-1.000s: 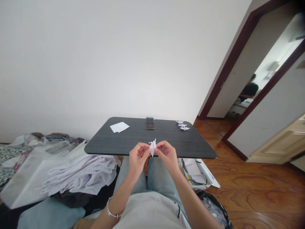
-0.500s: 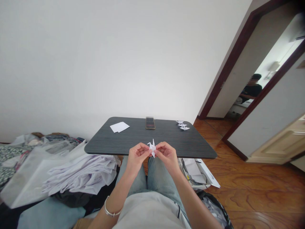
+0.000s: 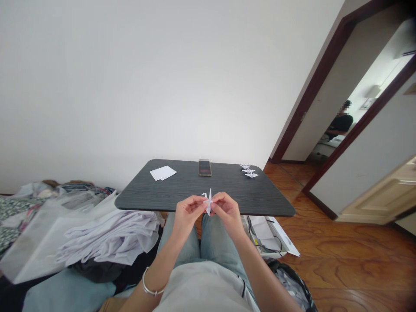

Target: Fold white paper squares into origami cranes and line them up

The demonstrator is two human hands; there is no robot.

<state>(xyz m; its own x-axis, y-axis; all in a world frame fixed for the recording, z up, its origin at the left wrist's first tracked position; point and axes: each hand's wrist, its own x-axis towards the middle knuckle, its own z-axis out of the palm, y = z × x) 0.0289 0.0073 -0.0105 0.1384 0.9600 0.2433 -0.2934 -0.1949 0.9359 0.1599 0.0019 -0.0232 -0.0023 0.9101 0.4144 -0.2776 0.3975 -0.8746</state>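
A small white folded paper figure (image 3: 208,202) is pinched between both hands above my lap, just in front of the near edge of the dark grey table (image 3: 182,190). My left hand (image 3: 187,213) grips its left side with closed fingers, a silver bangle on that wrist. My right hand (image 3: 227,210) pinches its right side. Several finished white paper figures (image 3: 249,170) lie at the table's far right corner. White paper sheets (image 3: 163,173) lie at the far left.
A phone (image 3: 204,167) lies flat at the table's far middle. Piled clothes and plastic bags (image 3: 81,229) fill the left side. An open box (image 3: 269,236) sits on the wooden floor to the right. A person (image 3: 339,123) sits in the room beyond the doorway.
The paper figure has been turned slightly and pressed narrower between my fingers. Both hands stay in nearly the same place. The person beyond the doorway shifted a little.
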